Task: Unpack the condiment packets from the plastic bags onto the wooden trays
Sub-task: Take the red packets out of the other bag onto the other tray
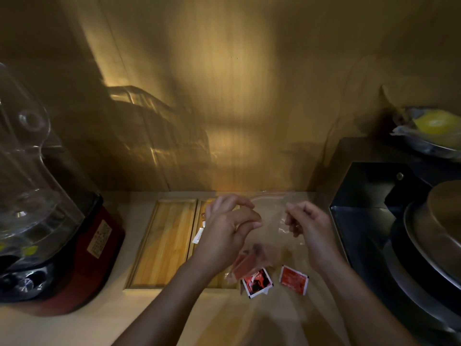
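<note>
A clear plastic bag hangs between my two hands above the counter, blurred, with reddish condiment packets in its lower part. My left hand pinches the bag's left top edge. My right hand pinches the right edge. Two red packets lie on the counter below: one beside the tray's corner, another to its right. Two wooden trays sit side by side: the left tray shows bare wood, and the right tray, mostly hidden by my left hand, holds a white packet.
A red-based blender with a clear jug stands at the left. A black cabinet with metal pans fills the right side. A bowl with something yellow sits on top. A wooden wall rises behind the trays.
</note>
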`<state>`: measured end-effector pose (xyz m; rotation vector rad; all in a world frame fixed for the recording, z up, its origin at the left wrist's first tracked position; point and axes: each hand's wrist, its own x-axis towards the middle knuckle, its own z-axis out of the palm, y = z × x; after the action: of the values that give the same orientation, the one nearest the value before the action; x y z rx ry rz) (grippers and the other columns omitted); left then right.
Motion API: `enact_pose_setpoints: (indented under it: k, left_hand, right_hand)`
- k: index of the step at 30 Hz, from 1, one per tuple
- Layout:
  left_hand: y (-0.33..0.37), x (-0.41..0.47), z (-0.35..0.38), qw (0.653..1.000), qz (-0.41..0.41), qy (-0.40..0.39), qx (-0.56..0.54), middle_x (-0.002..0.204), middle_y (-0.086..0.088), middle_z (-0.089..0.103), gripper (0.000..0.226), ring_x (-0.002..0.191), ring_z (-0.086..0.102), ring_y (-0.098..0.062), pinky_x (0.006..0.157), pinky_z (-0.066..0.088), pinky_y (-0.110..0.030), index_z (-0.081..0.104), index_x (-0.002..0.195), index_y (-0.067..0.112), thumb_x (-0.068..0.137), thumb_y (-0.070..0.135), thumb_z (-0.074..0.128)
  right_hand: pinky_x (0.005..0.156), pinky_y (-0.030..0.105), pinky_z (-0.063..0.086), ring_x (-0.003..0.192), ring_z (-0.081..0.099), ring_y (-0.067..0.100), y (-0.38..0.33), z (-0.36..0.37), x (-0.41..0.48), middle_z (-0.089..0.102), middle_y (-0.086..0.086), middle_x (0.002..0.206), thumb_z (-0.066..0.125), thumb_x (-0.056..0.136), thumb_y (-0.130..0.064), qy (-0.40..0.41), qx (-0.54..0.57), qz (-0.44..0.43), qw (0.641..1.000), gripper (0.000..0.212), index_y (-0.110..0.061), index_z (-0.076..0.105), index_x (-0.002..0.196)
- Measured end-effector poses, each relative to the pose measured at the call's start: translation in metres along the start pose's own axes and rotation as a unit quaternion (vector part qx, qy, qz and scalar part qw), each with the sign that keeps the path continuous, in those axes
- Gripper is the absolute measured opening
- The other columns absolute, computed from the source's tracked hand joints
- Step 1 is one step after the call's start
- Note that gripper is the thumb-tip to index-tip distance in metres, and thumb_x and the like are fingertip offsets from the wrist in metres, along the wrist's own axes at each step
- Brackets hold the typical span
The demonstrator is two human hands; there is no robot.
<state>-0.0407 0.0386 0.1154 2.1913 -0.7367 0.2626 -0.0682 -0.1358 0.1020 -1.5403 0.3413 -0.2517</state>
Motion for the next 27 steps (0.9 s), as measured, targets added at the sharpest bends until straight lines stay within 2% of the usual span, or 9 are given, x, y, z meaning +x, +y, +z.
enact_pose_setpoints:
  k: [3,6,8,13,16,19,23,25,27]
  left_hand:
    - [0.003,0.007,-0.019,0.997,0.016,-0.024,-0.066,0.098,0.026,0.052,0.018,0.106,0.044,0.002,0.094,0.032,-0.015,0.065,0.087,0.030,0.080,0.042,0.054]
    - [0.006,0.010,-0.037,0.987,0.003,-0.031,-0.161,0.096,0.023,0.060,0.016,0.103,0.052,0.003,0.091,0.038,-0.010,0.068,0.083,0.026,0.077,0.037,0.059]
    - [0.006,0.011,-0.047,0.973,-0.012,-0.003,-0.229,0.098,0.022,0.060,0.015,0.097,0.058,0.002,0.085,0.047,-0.015,0.069,0.079,0.023,0.074,0.034,0.061]
    - [-0.006,0.009,-0.059,0.949,-0.055,0.089,-0.298,0.091,0.009,0.066,0.008,0.094,0.062,-0.015,0.083,0.052,-0.033,0.072,0.076,0.027,0.071,0.030,0.066]
    - [-0.010,0.007,-0.059,0.931,-0.100,0.135,-0.324,0.088,-0.003,0.068,0.021,0.088,0.064,-0.021,0.079,0.053,-0.041,0.069,0.082,0.008,0.072,0.027,0.069]
    - [-0.018,0.003,-0.061,0.909,-0.152,0.172,-0.349,0.076,0.003,0.068,0.021,0.078,0.063,-0.018,0.074,0.053,-0.041,0.066,0.084,0.004,0.074,0.022,0.067]
    - [-0.043,-0.006,-0.069,0.885,-0.232,0.225,-0.334,0.093,-0.007,0.066,0.025,0.094,0.062,-0.029,0.088,0.050,-0.053,0.067,0.092,0.009,0.074,0.027,0.065]
    - [-0.060,-0.013,-0.073,0.866,-0.273,0.218,-0.358,0.111,-0.005,0.064,0.021,0.108,0.061,-0.028,0.091,0.051,-0.048,0.066,0.100,0.024,0.079,0.026,0.066]
    - [-0.078,-0.021,-0.078,0.821,-0.321,0.204,-0.425,0.125,-0.008,0.056,0.039,0.116,0.056,-0.028,0.094,0.049,-0.044,0.055,0.118,0.034,0.080,0.032,0.066]
  right_hand:
    - [0.070,0.029,0.042,0.087,0.057,0.022,0.020,-0.009,0.007,0.064,0.005,0.091,0.063,0.082,-0.014,-0.043,0.006,0.035,0.998,0.008,-0.010,0.065,0.089]
    - [0.078,0.033,0.050,0.104,0.063,0.021,0.041,-0.014,0.007,0.069,0.002,0.112,0.083,0.051,-0.046,-0.159,0.114,0.128,0.972,0.064,-0.020,0.064,0.107]
    - [0.079,0.041,0.053,0.102,0.065,0.028,0.053,-0.011,0.003,0.070,0.011,0.112,0.088,0.038,-0.048,-0.252,0.181,0.182,0.933,0.086,-0.015,0.062,0.113]
    - [0.073,0.051,0.057,0.093,0.069,0.037,0.068,0.008,-0.007,0.071,0.019,0.106,0.093,0.039,-0.027,-0.353,0.255,0.223,0.872,0.076,-0.008,0.068,0.108]
    - [0.066,0.046,0.057,0.095,0.067,0.035,0.069,0.023,-0.012,0.065,0.021,0.111,0.089,0.046,-0.019,-0.371,0.223,0.233,0.871,0.083,-0.004,0.057,0.121]
    - [0.056,0.037,0.055,0.085,0.068,0.028,0.071,0.040,-0.016,0.067,0.018,0.100,0.081,0.052,-0.002,-0.374,0.173,0.218,0.885,0.069,0.000,0.055,0.117]
    - [0.056,0.033,0.052,0.078,0.067,0.026,0.075,0.068,-0.018,0.069,0.016,0.094,0.077,0.055,-0.001,-0.373,0.127,0.212,0.894,0.057,-0.006,0.060,0.110]
    - [0.055,0.031,0.050,0.081,0.068,0.026,0.079,0.083,-0.015,0.072,0.012,0.094,0.078,0.056,-0.005,-0.364,0.125,0.226,0.895,0.057,-0.007,0.061,0.111]
    - [0.047,0.029,0.048,0.077,0.069,0.022,0.081,0.097,-0.014,0.074,0.008,0.089,0.072,0.062,-0.001,-0.354,0.127,0.240,0.895,0.049,-0.009,0.061,0.110]
